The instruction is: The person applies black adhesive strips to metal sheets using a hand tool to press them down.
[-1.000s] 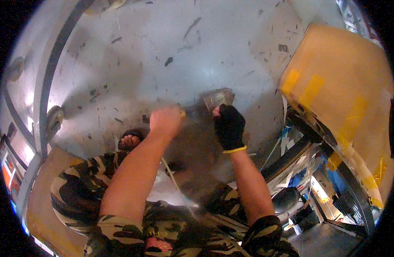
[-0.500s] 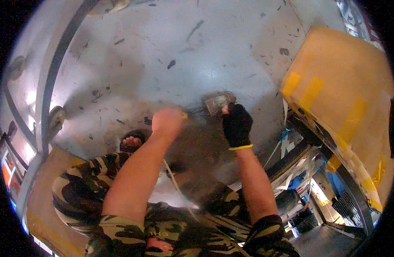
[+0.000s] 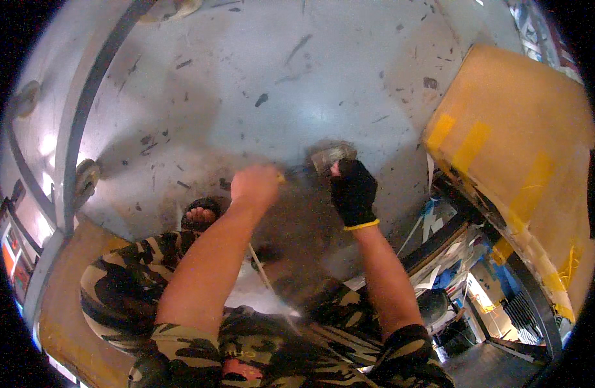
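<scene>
My bare left hand (image 3: 255,186) is closed in a fist. A small yellow end (image 3: 281,177) shows past its fingers, and the rest of that thing is hidden. A dark, blurred strip (image 3: 300,171) runs between the yellow end and my other hand. Wearing a black glove with a yellow cuff, my right hand (image 3: 353,191) grips a flat grey-brown piece (image 3: 326,157). The thumb presses on its near edge. Motion and grain smear this piece, so its exact kind cannot be told. Both hands are above the floor, in front of my knees.
Dark scuffs mark the grey floor (image 3: 297,84). A taped cardboard box (image 3: 517,123) rises at the right, over a dark frame (image 3: 449,236) with scraps. At the left stands a metal frame (image 3: 74,129) with a wheel (image 3: 86,181). My sandalled foot (image 3: 200,215) is near my left arm.
My right hand has shifted slightly left and down. The left hand has barely moved, with the yellow end still showing. Both grips stay the same.
</scene>
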`<state>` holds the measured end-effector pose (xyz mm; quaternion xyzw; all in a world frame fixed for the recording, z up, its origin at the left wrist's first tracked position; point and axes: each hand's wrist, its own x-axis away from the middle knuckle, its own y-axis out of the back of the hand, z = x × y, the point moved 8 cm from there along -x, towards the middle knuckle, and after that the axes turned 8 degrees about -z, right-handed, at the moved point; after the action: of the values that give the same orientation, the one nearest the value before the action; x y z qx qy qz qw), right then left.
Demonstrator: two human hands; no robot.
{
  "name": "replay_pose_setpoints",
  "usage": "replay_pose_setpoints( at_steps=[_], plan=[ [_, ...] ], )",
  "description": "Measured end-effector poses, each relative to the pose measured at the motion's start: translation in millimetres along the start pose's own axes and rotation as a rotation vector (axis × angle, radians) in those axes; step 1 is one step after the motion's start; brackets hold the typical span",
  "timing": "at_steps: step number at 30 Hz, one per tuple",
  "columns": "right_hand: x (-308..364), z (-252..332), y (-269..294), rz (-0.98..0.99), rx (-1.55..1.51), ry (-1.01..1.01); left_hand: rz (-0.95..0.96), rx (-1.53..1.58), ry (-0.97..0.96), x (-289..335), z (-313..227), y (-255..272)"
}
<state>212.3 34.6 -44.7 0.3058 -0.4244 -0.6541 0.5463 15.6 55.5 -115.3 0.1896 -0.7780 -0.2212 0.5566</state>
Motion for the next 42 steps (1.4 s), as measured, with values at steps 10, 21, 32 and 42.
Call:
replay_pose_setpoints(
  at_steps=[10,21,32,42],
  plan=[
    [-1.3,10.9,-2.0,-0.079,-0.066,0.113,0.012,0.009,0.003,-2.2,2.5,-5.8],
    [-28.4,-11.2,-24.9,0.037,0.146,0.101,0.032,0.026,-0.009,-10.8,8.9,-20.1],
    [-28.9,-10.0,-23.3,0.090,0.109,0.055,0.055,0.096,-0.002,1.1,-1.2,-0.4],
    [-17.7,-134.4,57.9,-0.040,0.335,-0.165,0.060,0.044,0.008,-0.8,-1.5,-2.7]
  ],
)
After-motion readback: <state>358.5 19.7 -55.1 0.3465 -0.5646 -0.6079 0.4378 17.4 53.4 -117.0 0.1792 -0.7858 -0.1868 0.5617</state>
